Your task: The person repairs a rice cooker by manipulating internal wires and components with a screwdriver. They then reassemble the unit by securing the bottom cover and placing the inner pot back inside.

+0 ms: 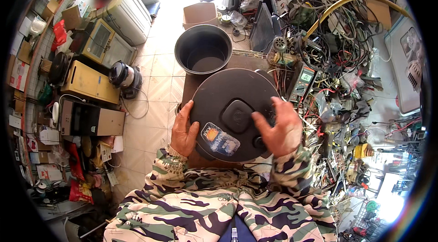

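Observation:
A large round black cooker (213,88) sits before me on a small dark table. Its flat top carries a raised rounded-square knob (237,116) in the middle and a worn, colourful sticker (220,139) toward the near left. My left hand (183,131) grips the cooker's left edge, with the thumb on the near side. Over the right part of the top is my right hand (280,129), its fingers spread and slightly blurred, the thumb close to the knob. Whether its fingertips touch the surface I cannot tell. A black inner pot (204,49) stands open just beyond the cooker.
A cardboard box (200,15) stands behind the pot. To the right lie a multimeter (303,82) and heaps of tangled cables (342,41). Another cooker (123,76) stands on the tiled floor (150,105) at left, beside yellow-fronted appliances (93,81) and crowded shelves.

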{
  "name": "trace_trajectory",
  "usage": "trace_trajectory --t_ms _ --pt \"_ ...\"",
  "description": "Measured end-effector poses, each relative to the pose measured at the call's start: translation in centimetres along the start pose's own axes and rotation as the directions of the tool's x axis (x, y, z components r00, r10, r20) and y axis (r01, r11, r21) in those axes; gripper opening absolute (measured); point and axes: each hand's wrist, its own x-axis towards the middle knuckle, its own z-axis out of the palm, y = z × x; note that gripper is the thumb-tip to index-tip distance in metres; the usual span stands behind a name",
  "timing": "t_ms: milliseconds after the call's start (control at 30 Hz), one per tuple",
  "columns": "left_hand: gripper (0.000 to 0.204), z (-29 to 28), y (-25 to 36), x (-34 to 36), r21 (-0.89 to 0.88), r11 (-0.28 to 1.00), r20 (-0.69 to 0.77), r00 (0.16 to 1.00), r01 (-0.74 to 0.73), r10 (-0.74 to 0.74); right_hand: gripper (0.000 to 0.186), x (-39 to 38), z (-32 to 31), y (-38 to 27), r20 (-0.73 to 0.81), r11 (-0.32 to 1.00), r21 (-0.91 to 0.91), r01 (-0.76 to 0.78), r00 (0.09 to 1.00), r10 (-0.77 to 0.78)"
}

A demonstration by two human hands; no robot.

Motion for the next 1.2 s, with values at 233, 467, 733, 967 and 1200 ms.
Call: trace_trajectory --t_ms 233,467,733,967,1200 --pt "0.070 -2.2 -0.4 0.5 -0.028 0.998 0.128 0.990 -0.051 0.054 0.073 0.7 4.0 -8.7 0.070 0.972 -0.219 -0.087 0.992 0.105" --pt "0.070 -2.6 -7.0 -2.5 -0.211 0.965 0.284 0.955 0.153 -0.090 0.052 1.2 7.1 -11.2 -0.091 0.880 -0.377 -0.290 0.957 0.277" --pt "0.037 -4.2 -7.7 -0.6 0.044 0.983 0.542 0.822 0.178 -0.173 0.046 0.9 8.6 -11.2 -0.174 0.878 -0.361 -0.314 0.948 0.268" --pt "0.037 -1.9 -7.3 -2.1 0.018 0.996 0.926 0.377 -0.084 0.015 0.046 0.2 8.1 -9.8 -0.093 0.950 -0.299 -0.090 0.994 0.065" --pt "0.036 1.5 -7.1 -6.8 -0.224 0.968 0.946 0.214 -0.111 0.244 0.050 0.0 6.0 -8.8 0.154 0.965 -0.110 0.237 0.963 -0.219"
